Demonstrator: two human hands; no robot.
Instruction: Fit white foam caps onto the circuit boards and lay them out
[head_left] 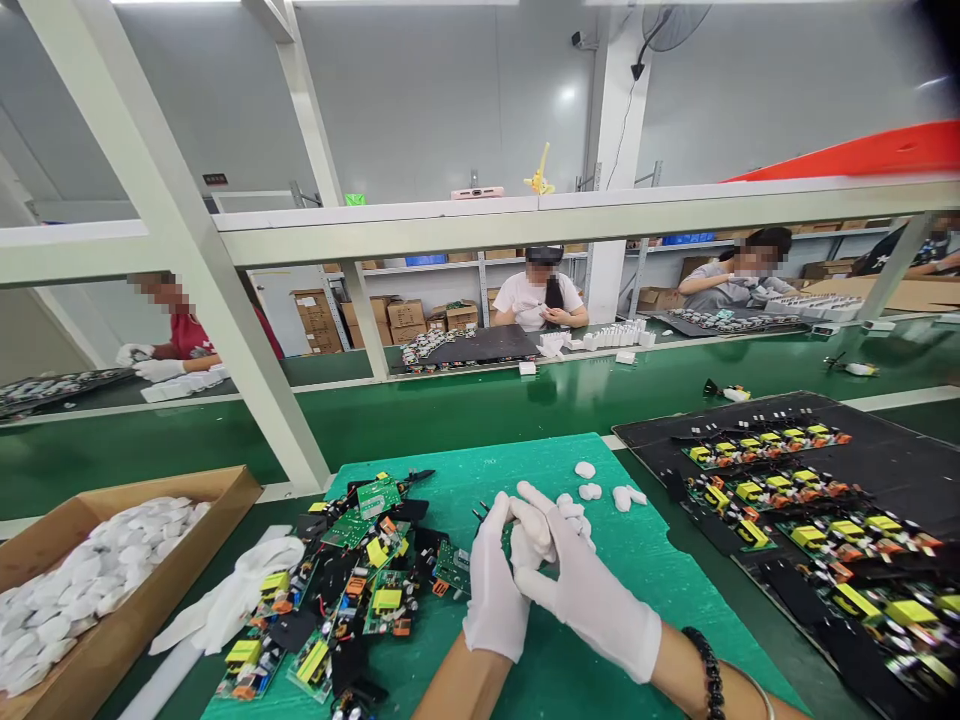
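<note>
My left hand (495, 590), in a white glove, is closed around a small green circuit board (507, 540), mostly hidden by the fingers. Dark metal pins (478, 512) stick out beside the fingertips. My right hand (581, 595), also gloved, meets it over the green mat (622, 650), fingers bent around a white lump (531, 530). The lump's edges blend with the gloves. Several similar white pieces (590, 491) lie just beyond the right hand. To the left is a heap of circuit boards (386, 598) with yellow and orange parts and black casings.
At far left stands a cardboard box (225, 500) of white pieces; a loose white glove (247, 590) lies beside it. Boards sit in rows on a black panel (892, 470) at right. A white frame post (217, 270) rises at left. Several co-workers sit across the green bench (450, 400).
</note>
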